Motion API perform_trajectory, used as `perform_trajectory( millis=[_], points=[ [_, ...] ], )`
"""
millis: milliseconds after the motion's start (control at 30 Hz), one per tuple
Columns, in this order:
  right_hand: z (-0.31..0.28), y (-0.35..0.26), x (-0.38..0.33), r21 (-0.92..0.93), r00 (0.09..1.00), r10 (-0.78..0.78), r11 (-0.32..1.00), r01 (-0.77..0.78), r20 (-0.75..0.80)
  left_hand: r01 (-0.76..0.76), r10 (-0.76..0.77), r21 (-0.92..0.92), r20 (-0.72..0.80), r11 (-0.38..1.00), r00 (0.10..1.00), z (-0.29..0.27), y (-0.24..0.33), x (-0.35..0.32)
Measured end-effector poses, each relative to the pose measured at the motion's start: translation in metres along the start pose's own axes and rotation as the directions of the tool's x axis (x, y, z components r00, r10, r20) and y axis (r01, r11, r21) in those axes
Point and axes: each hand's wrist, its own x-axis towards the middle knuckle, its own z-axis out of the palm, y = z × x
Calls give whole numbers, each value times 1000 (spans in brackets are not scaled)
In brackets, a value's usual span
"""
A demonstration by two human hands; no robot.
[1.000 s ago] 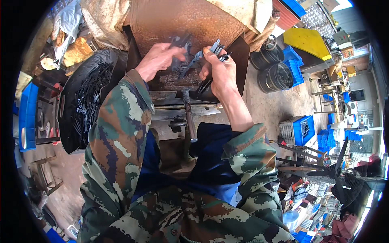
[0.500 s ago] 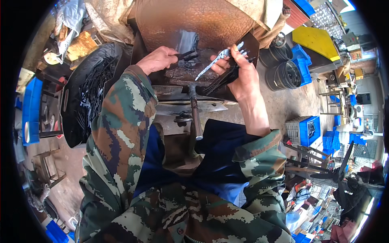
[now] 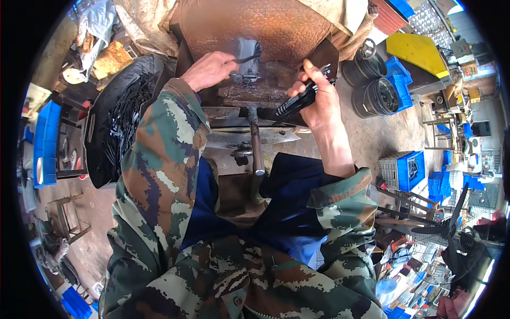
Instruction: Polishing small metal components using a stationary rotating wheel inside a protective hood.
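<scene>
My left hand (image 3: 213, 70) pinches the end of a thin dark metal piece (image 3: 247, 58), held across the pale, smooth-faced wheel (image 3: 245, 49) of a machine. A second thin, shiny edge shows just below it, too blurred to name. My right hand (image 3: 322, 101) is closed round a bundle of dark metal strips (image 3: 297, 102), with the thumb raised along the top. The bundle points down and left, apart from the wheel. Under the wheel sits a rough, dark brown, crusted ledge (image 3: 244, 97).
Left of the machine stands a black tub (image 3: 95, 139) heaped with dark metal strips (image 3: 127, 103). A metal bar (image 3: 257, 146) juts toward me between my knees. On the right are black buckets (image 3: 376, 98), blue bins (image 3: 402, 94) and a grey crate (image 3: 392, 173). A brown textured cover (image 3: 255, 21) hangs behind the wheel.
The pale, pointed blade-like piece at my right fingers no longer shows there; that hand keeps the bundle. My left hand has shifted slightly up and right, its dark piece now across the wheel.
</scene>
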Motion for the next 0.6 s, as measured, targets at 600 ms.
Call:
perform_trajectory(
  millis=[600],
  points=[
    [-12,57,-72,-691,683,117,44,722,721,311,-249,130,-350,942,903,-10,-17,-17]
  ],
)
